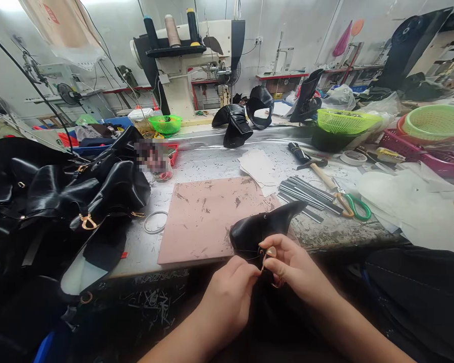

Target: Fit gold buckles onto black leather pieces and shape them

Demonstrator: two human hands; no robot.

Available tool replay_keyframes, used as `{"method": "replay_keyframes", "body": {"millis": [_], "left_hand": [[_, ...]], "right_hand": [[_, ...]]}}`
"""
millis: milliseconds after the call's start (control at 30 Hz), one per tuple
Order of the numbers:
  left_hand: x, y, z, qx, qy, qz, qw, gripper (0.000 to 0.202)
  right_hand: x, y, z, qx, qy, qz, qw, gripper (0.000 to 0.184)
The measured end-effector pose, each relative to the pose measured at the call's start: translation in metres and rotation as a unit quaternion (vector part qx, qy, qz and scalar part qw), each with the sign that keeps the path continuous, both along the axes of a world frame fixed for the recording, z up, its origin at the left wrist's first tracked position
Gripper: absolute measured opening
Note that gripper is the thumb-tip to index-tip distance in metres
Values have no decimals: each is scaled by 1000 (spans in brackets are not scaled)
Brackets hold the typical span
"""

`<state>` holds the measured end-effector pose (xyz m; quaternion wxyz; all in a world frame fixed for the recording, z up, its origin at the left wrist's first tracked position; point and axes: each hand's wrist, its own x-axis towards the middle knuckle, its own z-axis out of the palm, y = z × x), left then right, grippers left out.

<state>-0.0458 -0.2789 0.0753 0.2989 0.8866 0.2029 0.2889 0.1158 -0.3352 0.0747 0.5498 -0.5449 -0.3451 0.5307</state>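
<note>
A black leather piece (263, 227) lies over the near edge of a pink cutting board (204, 217), its pointed end aimed right. My left hand (230, 292) is closed in a pinch on the lower edge of the leather. My right hand (291, 264) is also closed, with thumb and fingers pinching a small gold ring fitting (267, 257) at the leather's edge. The two hands touch each other just in front of the table edge. The part of the leather under my hands is hidden.
A heap of black leather bags (71, 196) with gold clasps fills the left. Green-handled scissors (353, 204), a hammer (312, 164), black strips (306, 194) and white paper pieces (404, 201) lie to the right. Green baskets (346, 121) and a sewing machine (192, 60) stand behind.
</note>
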Motion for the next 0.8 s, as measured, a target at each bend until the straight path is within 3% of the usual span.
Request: {"method": "replay_keyframes", "body": {"millis": [133,333,533,800], "left_hand": [[-2,1,0,-38,3,5,999,20],[-4,4,6,-140,46,0,989,21],[-6,9,16,-131,128,-13,983,26],[-6,13,23,-104,164,-71,978,25]], "right_hand": [[8,4,4,-40,17,71,997,41],[5,-2,0,20,-51,16,998,28],[0,-9,0,169,-204,-20,964,3],[-7,-6,-5,202,-258,-29,945,6]]}}
